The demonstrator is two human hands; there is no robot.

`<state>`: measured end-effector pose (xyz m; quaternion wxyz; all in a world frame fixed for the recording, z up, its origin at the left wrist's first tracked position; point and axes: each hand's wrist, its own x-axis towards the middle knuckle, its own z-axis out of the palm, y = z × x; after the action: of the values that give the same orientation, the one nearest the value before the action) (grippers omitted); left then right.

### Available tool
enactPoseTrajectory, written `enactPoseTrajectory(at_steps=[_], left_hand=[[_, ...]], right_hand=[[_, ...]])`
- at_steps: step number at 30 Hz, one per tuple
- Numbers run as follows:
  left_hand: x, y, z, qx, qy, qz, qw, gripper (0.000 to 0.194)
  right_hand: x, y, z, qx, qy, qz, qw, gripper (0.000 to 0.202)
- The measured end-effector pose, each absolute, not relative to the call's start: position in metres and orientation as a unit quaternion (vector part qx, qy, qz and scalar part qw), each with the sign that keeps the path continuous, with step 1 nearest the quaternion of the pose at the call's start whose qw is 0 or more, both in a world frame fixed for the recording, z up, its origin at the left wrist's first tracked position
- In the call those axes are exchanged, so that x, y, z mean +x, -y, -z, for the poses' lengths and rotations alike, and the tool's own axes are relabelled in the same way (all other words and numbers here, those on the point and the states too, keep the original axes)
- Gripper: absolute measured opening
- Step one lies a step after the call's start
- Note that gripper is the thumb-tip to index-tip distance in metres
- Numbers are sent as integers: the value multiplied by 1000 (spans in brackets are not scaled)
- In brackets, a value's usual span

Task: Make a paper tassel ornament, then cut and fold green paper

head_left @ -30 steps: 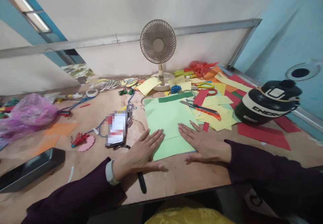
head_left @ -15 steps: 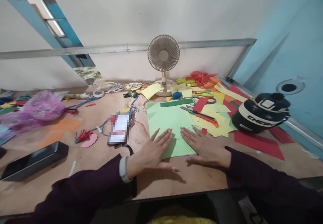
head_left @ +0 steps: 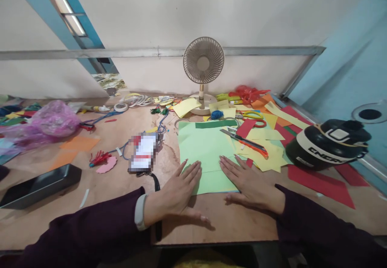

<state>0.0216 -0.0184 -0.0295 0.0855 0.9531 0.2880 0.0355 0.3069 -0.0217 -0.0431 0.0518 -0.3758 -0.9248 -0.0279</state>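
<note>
A light green sheet of paper (head_left: pixel 208 151) lies flat on the table, with a crease line across its lower part. My left hand (head_left: pixel 175 193) rests on its lower left edge, fingers stretched out and thumb apart on the wood. On the lower right side of the sheet, my right hand (head_left: pixel 250 183) lies flat with its fingers extended. Neither hand holds anything. A dark green strip (head_left: pixel 213 123) lies along the sheet's top. An orange utility knife (head_left: pixel 246 142) lies across the sheet's right side, over yellow paper pieces (head_left: pixel 269 161).
Behind the sheet stands a small fan (head_left: pixel 203 64). A black jug (head_left: pixel 323 145) and red paper (head_left: pixel 320 183) are at right, near scissors (head_left: pixel 260 123). At left are a phone (head_left: pixel 143 153), a black box-shaped device (head_left: pixel 42 185) and a pink plastic bag (head_left: pixel 59 119).
My hands have moved a little apart on the green sheet, showing more of the crease between them. The camera view has shifted slightly.
</note>
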Motion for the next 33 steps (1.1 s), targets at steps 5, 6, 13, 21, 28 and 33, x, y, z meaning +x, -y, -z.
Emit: enactPoseTrajectory(at_steps=[5,6,13,21,28,33], left_hand=[[-7,25,28,950,-302,-23,79,113],[-10,26,26,950,-303,-20,79,113],[-13,24,11,948,-305,16,89,106],[23,-17,6,917,-375,-130,46,57],[52,-41,18,894,-411,-137,118,65],[51,-47,21,862,-437,-149,211,71]], right_hand=[[306,21,40,-384,922,22,53,92],[306,22,39,-385,921,20,52,92],[308,21,41,-378,922,27,78,80],[347,-38,18,-597,776,22,200,43],[365,-62,25,-624,760,-44,174,35],[375,-61,21,-629,753,-105,164,30]])
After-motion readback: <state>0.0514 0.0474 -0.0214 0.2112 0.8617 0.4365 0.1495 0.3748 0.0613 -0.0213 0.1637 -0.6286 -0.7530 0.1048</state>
